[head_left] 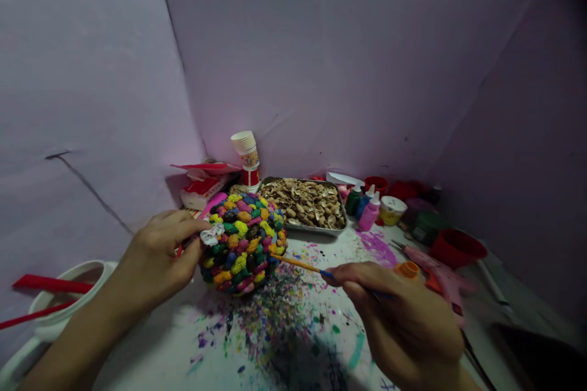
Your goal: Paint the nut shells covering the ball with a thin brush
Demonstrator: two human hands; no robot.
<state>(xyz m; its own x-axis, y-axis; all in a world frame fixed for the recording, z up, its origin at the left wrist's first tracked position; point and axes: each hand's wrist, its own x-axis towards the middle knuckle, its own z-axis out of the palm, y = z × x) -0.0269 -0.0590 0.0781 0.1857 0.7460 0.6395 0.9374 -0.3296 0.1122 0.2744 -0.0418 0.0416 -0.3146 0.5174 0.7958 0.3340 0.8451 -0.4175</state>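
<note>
A round ball (241, 229) covered in painted peanut shells of many colours sits above the white tabletop. At its left side my left hand (160, 250) is closed, pinching a crumpled white tissue (212, 234) against the shells. Whether those fingers also grip the ball itself, I cannot tell. My right hand (398, 311) is closed around a thin paintbrush (300, 264) with a blue and orange handle. The brush points left, and its tip meets the ball's lower right side.
Behind the ball lies a metal tray (316, 231) of peanut shells, beside stacked paper cups (247, 149). Paint bottles (368, 214), a red cup (458, 249) and a pink glue gun (435, 272) stand or lie at right. A white mug (73, 284) is at left.
</note>
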